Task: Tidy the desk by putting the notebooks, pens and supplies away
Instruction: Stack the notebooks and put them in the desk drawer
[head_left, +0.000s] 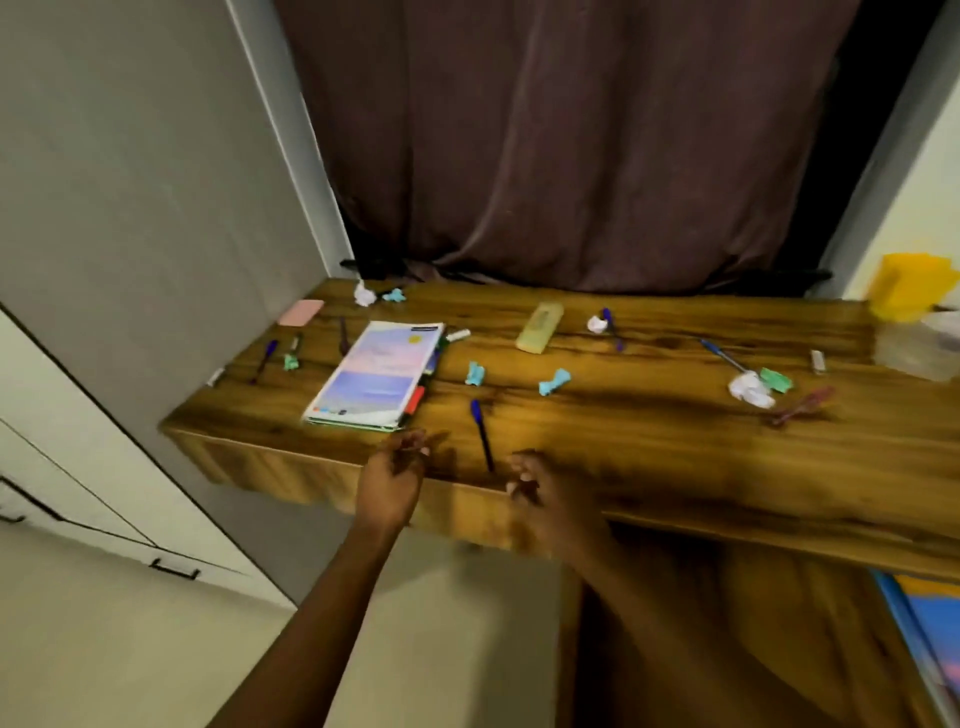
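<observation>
A stack of notebooks (374, 376) with a pastel cover lies on the left part of the wooden desk (649, 447). Just right of it lies a blue pen (482, 434), pointing at the front edge. Other pens (724, 355) and crumpled paper bits (750, 389) are scattered over the top. My left hand (392, 480) hovers at the front edge below the notebooks, fingers loosely curled and empty. My right hand (540, 491) is beside it, right of the blue pen's tip, fingers apart and empty.
A pink sticky pad (301, 313) sits at the far left, a yellowish case (540, 327) mid-desk. A yellow container (911, 286) and a clear one (919, 348) stand at the right end. A brown curtain hangs behind; white cabinets stand left.
</observation>
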